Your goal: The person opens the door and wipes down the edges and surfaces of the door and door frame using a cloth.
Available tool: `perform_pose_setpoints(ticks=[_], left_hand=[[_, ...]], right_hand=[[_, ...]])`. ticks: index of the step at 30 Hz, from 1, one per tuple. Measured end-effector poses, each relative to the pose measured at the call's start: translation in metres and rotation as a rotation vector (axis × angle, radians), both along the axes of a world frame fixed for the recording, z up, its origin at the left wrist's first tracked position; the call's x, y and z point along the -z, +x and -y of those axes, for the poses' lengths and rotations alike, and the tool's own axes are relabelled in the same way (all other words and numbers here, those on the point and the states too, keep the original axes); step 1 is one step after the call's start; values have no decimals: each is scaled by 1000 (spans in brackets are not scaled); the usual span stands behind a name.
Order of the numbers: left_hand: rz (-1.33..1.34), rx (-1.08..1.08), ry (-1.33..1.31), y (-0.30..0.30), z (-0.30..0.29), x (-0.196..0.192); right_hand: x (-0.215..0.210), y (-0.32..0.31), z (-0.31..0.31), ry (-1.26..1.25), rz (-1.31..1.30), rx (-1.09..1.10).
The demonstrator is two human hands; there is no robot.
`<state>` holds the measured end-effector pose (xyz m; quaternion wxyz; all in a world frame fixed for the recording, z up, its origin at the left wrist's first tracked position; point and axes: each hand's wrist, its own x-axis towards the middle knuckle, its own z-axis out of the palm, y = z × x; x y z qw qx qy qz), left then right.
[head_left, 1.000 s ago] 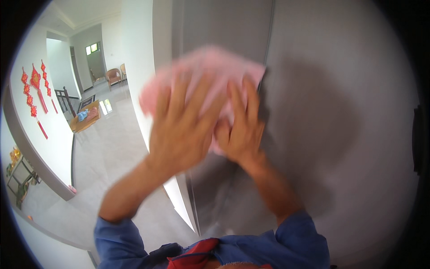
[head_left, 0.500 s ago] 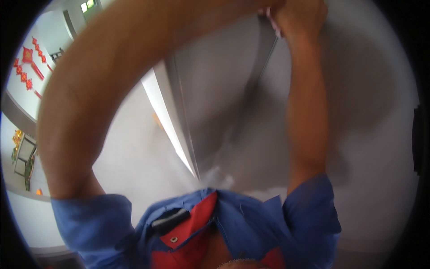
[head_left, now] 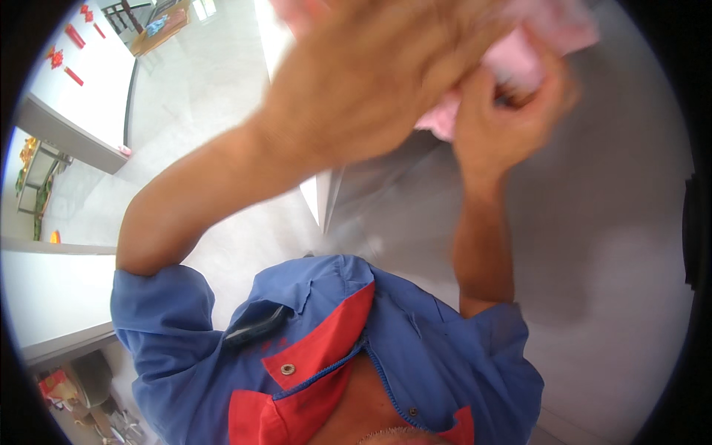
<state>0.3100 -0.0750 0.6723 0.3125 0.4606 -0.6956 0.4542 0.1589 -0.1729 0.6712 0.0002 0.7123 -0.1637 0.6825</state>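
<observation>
A crumpled pink cloth [head_left: 515, 61] is up at the top of the view, between my two hands and partly hidden by them. My right hand [head_left: 504, 126] grips it, thumb and fingers curled round a fold. My left hand [head_left: 356, 96] shows its back and lies across the cloth, touching it, with its blurred fingers reaching toward the right hand. More pink shows past the left hand, at the top edge. Behind the cloth stands a grey panel or door-like surface [head_left: 400, 193] with a white edge [head_left: 317, 196].
Pale shiny floor [head_left: 200, 96] spreads to the left. Red hanging decorations [head_left: 65, 55] are on a white wall at far left. A wooden table [head_left: 167, 28] with something blue on it stands far off. At lower left a shelf or counter holds assorted items [head_left: 89, 386].
Both hands have come lower and nearer, and more of the pink cloth shows. My left hand, out of sight above before, now meets the right at the cloth. The view has shifted.
</observation>
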Motion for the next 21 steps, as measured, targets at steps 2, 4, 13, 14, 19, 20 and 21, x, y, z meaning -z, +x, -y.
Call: perform_pose_setpoints(ticks=[2,4,13,14,19,20,21], left_hand=[[-123,292,-259,56,24,-30],[-194,526,-474,89,55,-45],[-515,405,197,35,-24,270],[-521,397,222,30,-28,281],[-485,423,-27,30,-15,155],[-438,294,-82,17,-6,115],[-387,159,-139,1,-1,74]], right_hand=[[-55,40,-15,-53,-151,94],[-75,73,-10,-185,-121,62],[181,20,-66,67,-544,-79],[202,8,-67,179,-576,-64],[86,18,-46,-37,-271,-12],[43,15,-34,-172,-214,39],[15,10,-15,-232,-75,9]])
